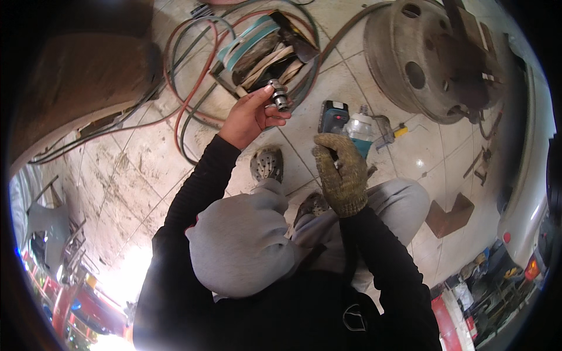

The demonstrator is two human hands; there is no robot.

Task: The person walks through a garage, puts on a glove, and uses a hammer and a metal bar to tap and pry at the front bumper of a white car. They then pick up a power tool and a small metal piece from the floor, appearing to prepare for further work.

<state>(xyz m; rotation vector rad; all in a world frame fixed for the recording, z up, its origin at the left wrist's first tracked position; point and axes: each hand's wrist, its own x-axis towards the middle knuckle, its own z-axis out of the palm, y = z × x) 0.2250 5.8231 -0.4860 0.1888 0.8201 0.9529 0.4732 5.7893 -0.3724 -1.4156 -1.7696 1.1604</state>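
Note:
My bare left hand (256,117) pinches a shiny, stepped metal cylinder (280,97) that looks like a socket, between thumb and fingers. A knitted work glove covers my right hand (341,175). Its fingers are curled in, and a small glint shows between them, too little to name. Just beyond that hand lies a teal and black cordless power tool (358,130) with a clear-looking front part and a dark battery (334,117). Ahead of my left hand sits an open tool bag (250,44) with a teal edge, full of tools and cloth-like strips.
A large steel wheel rim (404,64) stands at the far right. Red and dark hoses (186,111) loop around the bag. A bent rusty metal piece (449,215) lies by my right knee. A clamp-like tool with a yellow end (400,130) rests on the tiles.

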